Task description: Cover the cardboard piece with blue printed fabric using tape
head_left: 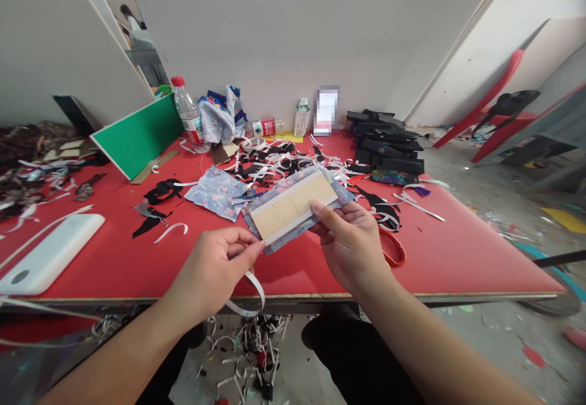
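In front of me, above the red table [458, 258], is a tan cardboard strip [295, 205] with white tape along its long edges. It lies on a blue-grey patterned fabric piece [347, 197]. My right hand [350, 240] grips the fabric and cardboard at the right end, thumb on top. My left hand [224, 265] is closed in a pinch at the lower left corner. A narrow white tape strip [262, 295] curls down from under the left hand over the table's front edge. Another patterned fabric piece [216, 193] lies just beyond.
Black and white scraps [279, 161] litter the table's middle. Folded black fabric pieces [389, 143] are stacked at the right rear. Orange scissor handles [392, 247] lie beside my right wrist. Bottles [188, 115], a green board [140, 133] and a white power bank [52, 252] are to the left.
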{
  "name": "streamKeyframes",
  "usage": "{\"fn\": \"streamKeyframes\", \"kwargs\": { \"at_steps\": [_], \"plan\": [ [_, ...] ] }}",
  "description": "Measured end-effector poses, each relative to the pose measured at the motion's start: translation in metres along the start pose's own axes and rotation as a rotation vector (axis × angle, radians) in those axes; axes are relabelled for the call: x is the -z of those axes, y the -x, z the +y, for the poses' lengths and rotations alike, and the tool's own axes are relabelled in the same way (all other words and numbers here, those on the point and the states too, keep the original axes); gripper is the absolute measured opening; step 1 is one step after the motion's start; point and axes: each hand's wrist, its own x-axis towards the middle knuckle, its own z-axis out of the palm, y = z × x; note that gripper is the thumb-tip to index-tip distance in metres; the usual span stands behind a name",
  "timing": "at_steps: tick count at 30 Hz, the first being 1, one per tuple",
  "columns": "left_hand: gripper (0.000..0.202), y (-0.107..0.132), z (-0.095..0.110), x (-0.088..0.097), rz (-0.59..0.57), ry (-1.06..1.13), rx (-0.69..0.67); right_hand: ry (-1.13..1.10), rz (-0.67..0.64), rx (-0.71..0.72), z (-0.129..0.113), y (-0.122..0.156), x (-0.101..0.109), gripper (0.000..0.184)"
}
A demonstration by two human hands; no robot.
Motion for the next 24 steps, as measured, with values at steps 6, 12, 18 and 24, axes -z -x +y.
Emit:
{"fn": "streamKeyframes", "kwargs": {
  "at_steps": [6, 12, 18, 24],
  "plan": [
    [0.026, -0.002, -0.003, -0.002, -0.035, 0.135, 0.060, -0.025, -0.061, 0.000, 0.002, 0.002, -0.001, 0.048],
    [0.033, -0.002, -0.007, 0.000, -0.099, 0.193, 0.019, -0.052, -0.102, 0.006, 0.003, 0.002, -0.004, 0.042],
    [0.034, 0.000, -0.009, -0.004, -0.125, 0.267, 0.071, -0.083, -0.102, -0.030, 0.008, 0.001, -0.004, 0.038],
    [0.031, 0.001, -0.010, -0.016, -0.076, 0.358, 0.099, -0.084, -0.293, -0.152, 0.013, 0.011, -0.010, 0.064]
  ]
}}
